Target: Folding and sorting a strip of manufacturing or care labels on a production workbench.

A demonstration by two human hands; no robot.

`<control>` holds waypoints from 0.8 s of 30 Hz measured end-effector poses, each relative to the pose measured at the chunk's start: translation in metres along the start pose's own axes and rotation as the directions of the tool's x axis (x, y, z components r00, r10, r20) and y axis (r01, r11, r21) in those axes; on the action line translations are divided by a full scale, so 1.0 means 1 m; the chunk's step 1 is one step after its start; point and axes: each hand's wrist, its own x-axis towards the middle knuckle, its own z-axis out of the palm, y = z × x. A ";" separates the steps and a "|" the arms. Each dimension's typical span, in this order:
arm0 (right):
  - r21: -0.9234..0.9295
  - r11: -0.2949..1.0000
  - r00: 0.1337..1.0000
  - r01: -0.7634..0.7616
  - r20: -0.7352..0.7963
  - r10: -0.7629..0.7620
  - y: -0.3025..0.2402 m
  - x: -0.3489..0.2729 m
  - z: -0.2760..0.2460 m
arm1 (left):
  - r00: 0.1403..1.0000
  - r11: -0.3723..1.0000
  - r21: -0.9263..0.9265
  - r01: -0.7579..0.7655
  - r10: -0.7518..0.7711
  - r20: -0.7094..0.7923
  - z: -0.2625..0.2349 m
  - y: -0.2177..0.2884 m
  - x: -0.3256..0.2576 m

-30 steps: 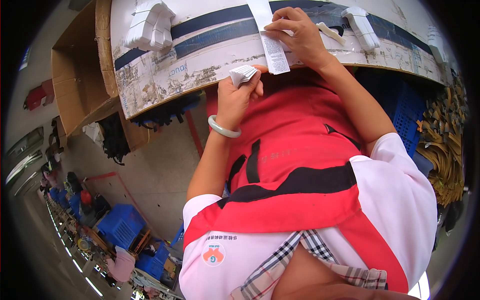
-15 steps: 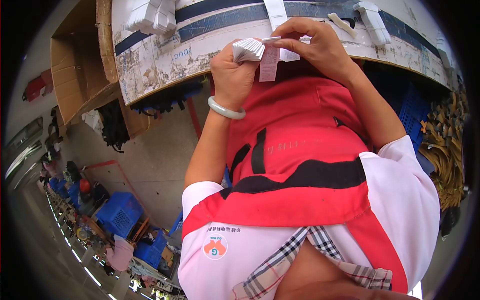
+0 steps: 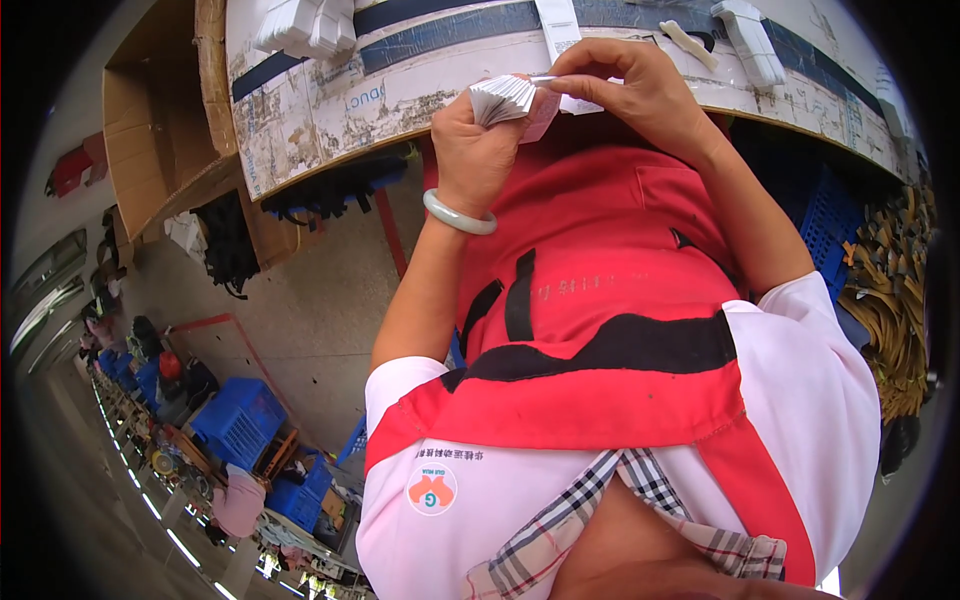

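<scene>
My left hand (image 3: 476, 150) is closed round a fanned bundle of folded white labels (image 3: 502, 100), held up at the table's near edge. From its fingertips hangs a pinkish printed slip (image 3: 541, 115), partly hidden behind the hand. My right hand (image 3: 640, 95) pinches a thin white label beside the bundle, its thumb and forefinger close to my left fingertips. Below that pinch, part of another white printed label (image 3: 578, 104) shows. Just beyond the hands, a long white strip of labels (image 3: 558, 28) lies on the table.
Stacks of white labels lie on the worn table (image 3: 300, 140) at far left (image 3: 305, 25) and right (image 3: 748, 45), with a cream strip (image 3: 688, 44) between. A cardboard box (image 3: 165, 120) stands left. Blue crates (image 3: 240, 420) and a person in pink (image 3: 238, 508) are lower left; brown strips (image 3: 890, 310) hang right.
The pinkish slip hung straight down and now is tilted and drawn up behind my left hand. My left hand has shifted slightly right, and the white label in the pinch has turned edge-on.
</scene>
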 end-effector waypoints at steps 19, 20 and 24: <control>-0.068 0.998 0.998 -0.011 -0.058 0.007 0.011 0.013 -0.001 | 0.801 0.708 -0.419 0.569 -0.361 0.478 -0.003 -0.009 0.005; -0.276 0.957 0.974 0.088 -0.178 -0.141 0.016 0.018 -0.006 | 0.797 0.705 -0.418 0.573 -0.360 0.485 -0.001 -0.008 0.004; -0.371 0.928 0.945 0.015 -0.297 -0.134 0.030 0.035 -0.015 | 0.830 0.694 -0.475 0.542 -0.354 0.431 -0.003 -0.010 0.010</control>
